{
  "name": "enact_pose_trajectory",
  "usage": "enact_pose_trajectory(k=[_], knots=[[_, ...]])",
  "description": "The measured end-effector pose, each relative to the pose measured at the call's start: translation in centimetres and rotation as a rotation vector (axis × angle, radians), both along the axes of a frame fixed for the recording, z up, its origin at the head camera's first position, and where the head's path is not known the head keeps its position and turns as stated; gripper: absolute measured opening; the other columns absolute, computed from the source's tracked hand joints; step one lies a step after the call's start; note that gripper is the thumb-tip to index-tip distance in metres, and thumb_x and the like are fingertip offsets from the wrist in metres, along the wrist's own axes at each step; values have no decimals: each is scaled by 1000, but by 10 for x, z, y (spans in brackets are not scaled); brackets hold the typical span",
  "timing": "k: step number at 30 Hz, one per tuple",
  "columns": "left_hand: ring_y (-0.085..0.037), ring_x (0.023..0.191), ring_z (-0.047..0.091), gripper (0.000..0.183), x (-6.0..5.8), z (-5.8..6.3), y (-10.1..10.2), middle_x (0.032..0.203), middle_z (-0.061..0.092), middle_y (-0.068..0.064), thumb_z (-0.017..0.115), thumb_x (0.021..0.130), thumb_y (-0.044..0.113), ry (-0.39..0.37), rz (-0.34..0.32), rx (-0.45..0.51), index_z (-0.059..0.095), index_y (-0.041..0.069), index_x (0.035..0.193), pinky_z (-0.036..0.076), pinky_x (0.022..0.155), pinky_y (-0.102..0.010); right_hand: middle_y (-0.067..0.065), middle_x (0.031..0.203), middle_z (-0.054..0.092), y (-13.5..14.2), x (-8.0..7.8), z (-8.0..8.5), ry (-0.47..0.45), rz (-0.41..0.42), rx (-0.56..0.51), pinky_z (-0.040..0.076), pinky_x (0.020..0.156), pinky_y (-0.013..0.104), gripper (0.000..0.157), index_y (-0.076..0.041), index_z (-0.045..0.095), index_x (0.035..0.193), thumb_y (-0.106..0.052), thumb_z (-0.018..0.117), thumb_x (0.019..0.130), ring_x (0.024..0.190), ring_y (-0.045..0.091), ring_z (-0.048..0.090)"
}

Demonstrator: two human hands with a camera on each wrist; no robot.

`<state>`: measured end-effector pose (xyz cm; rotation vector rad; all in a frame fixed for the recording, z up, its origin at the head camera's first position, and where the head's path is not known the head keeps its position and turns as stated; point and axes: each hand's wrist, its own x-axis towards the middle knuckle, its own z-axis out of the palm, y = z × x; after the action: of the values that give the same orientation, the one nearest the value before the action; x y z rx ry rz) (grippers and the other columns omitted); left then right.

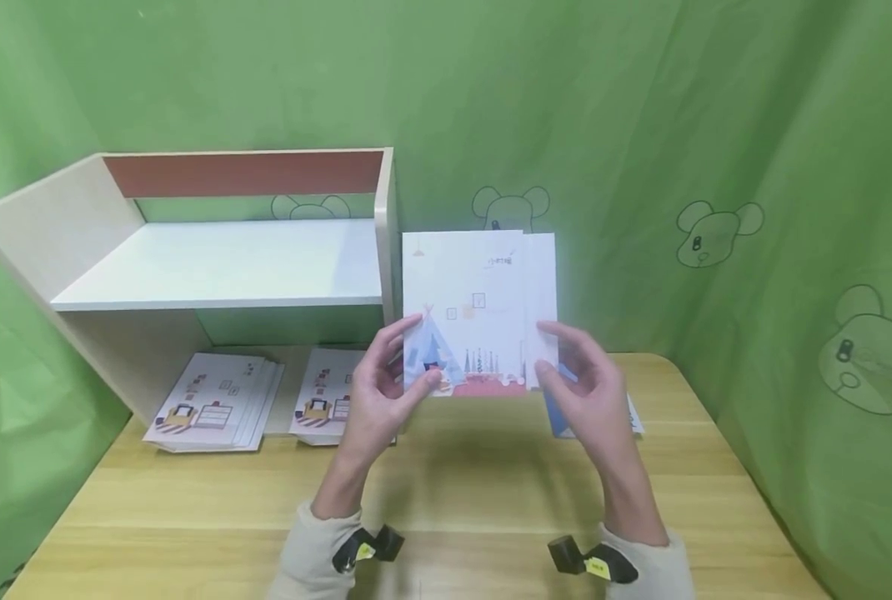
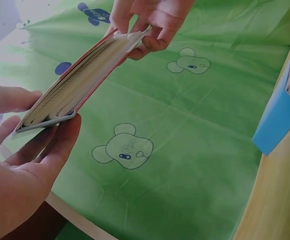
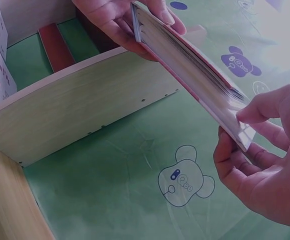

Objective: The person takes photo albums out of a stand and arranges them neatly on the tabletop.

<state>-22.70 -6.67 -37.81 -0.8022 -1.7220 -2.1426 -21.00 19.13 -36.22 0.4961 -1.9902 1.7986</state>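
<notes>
Upright in front of me are white illustrated booklets (image 1: pixel 479 337), bundled together; the front cover shows a blue tent above a pink strip. Part of the bundle is offset to the right behind that cover. My left hand (image 1: pixel 381 392) grips its lower left side, thumb on the front cover. On the opposite side my right hand (image 1: pixel 587 387) pinches the offset part, thumb in front. Both wrist views show the bundle edge-on, held between the two hands above the table, with page edges (image 2: pixel 70 82) and red cover edges showing.
A shelf unit (image 1: pixel 221 262) stands at the left. Two stacks of similar booklets, a left stack (image 1: pixel 209 404) and a right stack (image 1: pixel 318 396), lean in its lower level. Behind my right hand, a blue book-like item (image 2: pixel 280 112) rests on the wooden table (image 1: pixel 476 492). Green cloth (image 1: pixel 603 100) hangs behind.
</notes>
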Motion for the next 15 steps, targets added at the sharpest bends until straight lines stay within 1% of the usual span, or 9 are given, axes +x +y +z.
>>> enact_pose_trajectory(k=[9,15], knots=[[-34,110,64,66,-3,-3,6,134,57,-22,71,89,-8,-3,11,3,50,10,149,61,90,-44,9,143,57,1,-2,0,-45,-44,-5,53,103,28,45,-5,62,138,7,64,95,128,25,57],[-34,110,64,66,-4,-6,8,133,58,-22,71,89,-8,6,9,1,49,10,149,61,91,-44,12,143,56,2,-2,-2,-44,-42,-7,53,102,27,45,-3,61,138,7,64,95,126,23,58]])
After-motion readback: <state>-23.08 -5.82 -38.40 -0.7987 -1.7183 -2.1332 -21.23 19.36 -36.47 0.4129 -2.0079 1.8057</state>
